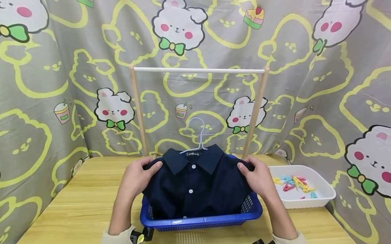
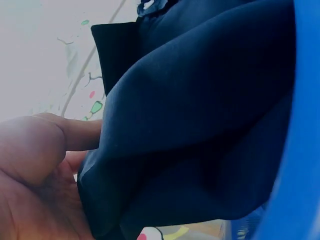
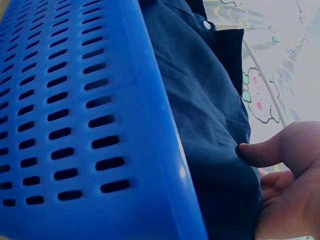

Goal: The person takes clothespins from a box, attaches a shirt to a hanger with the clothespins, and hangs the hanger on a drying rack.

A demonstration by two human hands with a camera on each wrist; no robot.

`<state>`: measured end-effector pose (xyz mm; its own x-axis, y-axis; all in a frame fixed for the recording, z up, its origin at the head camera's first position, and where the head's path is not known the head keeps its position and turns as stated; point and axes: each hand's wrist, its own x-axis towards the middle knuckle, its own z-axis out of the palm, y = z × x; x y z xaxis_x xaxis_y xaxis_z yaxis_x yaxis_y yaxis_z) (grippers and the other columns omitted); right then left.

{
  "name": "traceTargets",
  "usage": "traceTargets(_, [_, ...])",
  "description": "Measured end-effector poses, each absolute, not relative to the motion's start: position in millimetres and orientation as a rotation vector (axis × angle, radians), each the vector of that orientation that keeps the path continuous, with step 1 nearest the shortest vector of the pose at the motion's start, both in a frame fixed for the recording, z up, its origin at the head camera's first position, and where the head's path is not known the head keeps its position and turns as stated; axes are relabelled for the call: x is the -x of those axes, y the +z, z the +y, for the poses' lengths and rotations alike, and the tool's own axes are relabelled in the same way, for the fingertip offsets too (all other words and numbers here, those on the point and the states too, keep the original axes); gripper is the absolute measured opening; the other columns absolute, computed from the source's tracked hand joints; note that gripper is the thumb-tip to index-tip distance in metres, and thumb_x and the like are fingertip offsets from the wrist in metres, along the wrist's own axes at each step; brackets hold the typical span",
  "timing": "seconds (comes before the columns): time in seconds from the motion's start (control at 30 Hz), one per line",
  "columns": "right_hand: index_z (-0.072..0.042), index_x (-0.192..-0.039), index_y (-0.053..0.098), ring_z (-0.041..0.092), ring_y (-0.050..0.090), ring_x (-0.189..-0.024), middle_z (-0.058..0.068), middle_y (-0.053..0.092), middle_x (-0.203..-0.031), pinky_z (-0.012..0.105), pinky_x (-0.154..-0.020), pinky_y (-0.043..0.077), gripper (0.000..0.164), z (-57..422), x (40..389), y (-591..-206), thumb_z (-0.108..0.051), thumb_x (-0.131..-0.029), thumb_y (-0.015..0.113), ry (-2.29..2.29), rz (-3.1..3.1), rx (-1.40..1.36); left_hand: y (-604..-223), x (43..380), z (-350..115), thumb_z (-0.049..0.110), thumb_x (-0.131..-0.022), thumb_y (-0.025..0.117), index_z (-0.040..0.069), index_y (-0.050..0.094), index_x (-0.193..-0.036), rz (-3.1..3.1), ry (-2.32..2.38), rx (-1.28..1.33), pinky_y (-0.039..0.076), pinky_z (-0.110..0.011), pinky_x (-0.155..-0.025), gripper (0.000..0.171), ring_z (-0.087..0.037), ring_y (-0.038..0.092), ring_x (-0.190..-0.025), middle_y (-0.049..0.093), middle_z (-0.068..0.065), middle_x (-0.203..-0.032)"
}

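Note:
A dark navy button-up shirt (image 1: 205, 194) with a pointed collar and white buttons hangs down into a blue plastic basket (image 1: 203, 220). From its neck rises the hook of a pale wire hanger (image 1: 201, 134); the hanger's arms are hidden inside the cloth. My left hand (image 1: 137, 177) pinches the shirt at the shoulder on the left, thumb on top. Opposite it, my right hand (image 1: 258, 175) pinches the other shoulder the same way. In the left wrist view the shirt (image 2: 190, 120) drapes in folds from the thumb. The right wrist view has my right thumb (image 3: 260, 152) pressed on the cloth.
Behind the basket stands a rack with a white rod (image 1: 199, 69) and wooden posts (image 1: 255, 114). A white tray (image 1: 304, 203) with several colourful clothespins (image 1: 299, 183) is to the right on the wooden table (image 1: 71, 211). A patterned curtain (image 1: 191, 27) surrounds the table.

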<state>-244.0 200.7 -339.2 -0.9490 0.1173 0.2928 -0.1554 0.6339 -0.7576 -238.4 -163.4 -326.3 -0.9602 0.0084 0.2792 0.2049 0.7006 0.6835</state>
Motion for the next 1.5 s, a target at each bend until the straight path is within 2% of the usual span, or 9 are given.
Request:
traceTargets(0.3, [-0.003, -0.096, 0.069, 0.03, 0.06, -0.094, 0.015, 0.068, -0.1, 0.035, -0.078, 0.044, 0.018, 201, 242, -334, -0.02, -0.099, 0.066, 1.301, -2.51, 0.031, -330, 245, -170, 0.043, -0.098, 0.064, 0.01, 0.07, -0.123, -2.642, -1.235, 0.209, 0.047, -0.053, -0.1, 0.042, -0.035, 0.061, -0.119, 0.066, -0.017, -0.129])
traceTargets(0.47, [-0.002, -0.095, 0.068, 0.029, 0.058, -0.093, 0.014, 0.066, -0.098, 0.035, -0.079, 0.043, 0.017, 202, 243, -334, -0.017, -0.099, 0.064, 1.329, -2.499, 0.033, -331, 245, -174, 0.047, -0.099, 0.062, 0.008, 0.067, -0.125, -2.655, -1.213, 0.19, 0.048, -0.053, -0.096, 0.047, -0.035, 0.062, -0.113, 0.067, -0.018, -0.124])
traceTargets(0.63, [-0.001, -0.095, 0.066, 0.028, 0.057, -0.093, 0.014, 0.065, -0.097, 0.035, -0.081, 0.042, 0.015, 203, 242, -334, -0.015, -0.1, 0.062, 1.337, -2.48, 0.033, -330, 243, -174, 0.05, -0.1, 0.059, 0.009, 0.062, -0.131, -2.651, -1.196, 0.162, 0.043, -0.058, -0.102, 0.051, -0.039, 0.056, -0.123, 0.062, -0.02, -0.133])
traceTargets(0.7, [-0.001, -0.095, 0.066, 0.028, 0.057, -0.093, 0.014, 0.065, -0.097, 0.035, -0.082, 0.042, 0.014, 203, 241, -334, -0.013, -0.099, 0.062, 1.331, -2.477, 0.03, -328, 243, -173, 0.049, -0.1, 0.059, 0.01, 0.062, -0.132, -2.637, -1.213, 0.154, 0.042, -0.059, -0.104, 0.051, -0.039, 0.055, -0.126, 0.061, -0.019, -0.136])
traceTargets(0.8, [-0.002, -0.096, 0.067, 0.028, 0.058, -0.094, 0.014, 0.067, -0.098, 0.036, -0.083, 0.042, 0.012, 204, 240, -333, -0.012, -0.099, 0.062, 1.307, -2.474, 0.025, -327, 242, -171, 0.044, -0.101, 0.06, 0.01, 0.065, -0.128, -2.61, -1.236, 0.161, 0.045, -0.056, -0.101, 0.044, -0.036, 0.058, -0.118, 0.065, -0.018, -0.128])
traceTargets(0.93, [-0.003, -0.097, 0.067, 0.028, 0.059, -0.095, 0.014, 0.069, -0.099, 0.037, -0.085, 0.043, 0.009, 206, 238, -331, -0.009, -0.098, 0.061, 1.273, -2.47, 0.015, -328, 241, -168, 0.036, -0.102, 0.061, 0.008, 0.069, -0.122, -2.585, -1.282, 0.202, 0.049, -0.048, -0.093, 0.036, -0.03, 0.061, -0.104, 0.069, -0.015, -0.116])
traceTargets(1.17, [-0.003, -0.102, 0.068, 0.028, 0.059, -0.095, 0.015, 0.069, -0.101, 0.038, -0.086, 0.044, 0.012, 207, 235, -330, -0.004, -0.099, 0.058, 1.274, -2.471, -0.014, -330, 242, -165, 0.028, -0.102, 0.062, 0.002, 0.068, -0.114, -2.511, -1.583, 0.233, 0.049, -0.034, -0.082, 0.029, -0.022, 0.059, -0.092, 0.066, -0.013, -0.105])
traceTargets(1.37, [-0.003, -0.105, 0.07, 0.028, 0.059, -0.1, 0.016, 0.07, -0.107, 0.039, -0.09, 0.043, 0.013, 209, 234, -327, -0.006, -0.098, 0.06, 1.3, -2.465, -0.017, -328, 241, -164, 0.027, -0.101, 0.062, 0.0, 0.07, -0.117, -2.447, -1.738, 0.19, 0.047, -0.033, -0.089, 0.032, -0.018, 0.059, -0.097, 0.068, -0.013, -0.112])
traceTargets(1.5, [-0.003, -0.107, 0.071, 0.027, 0.06, -0.098, 0.015, 0.07, -0.108, 0.038, -0.089, 0.045, 0.015, 210, 232, -324, -0.013, -0.098, 0.063, 1.302, -2.47, -0.025, -327, 241, -164, 0.026, -0.101, 0.062, 0.0, 0.07, -0.108, -2.431, -1.81, 0.159, 0.046, -0.033, -0.088, 0.029, -0.017, 0.058, -0.094, 0.066, -0.007, -0.101])
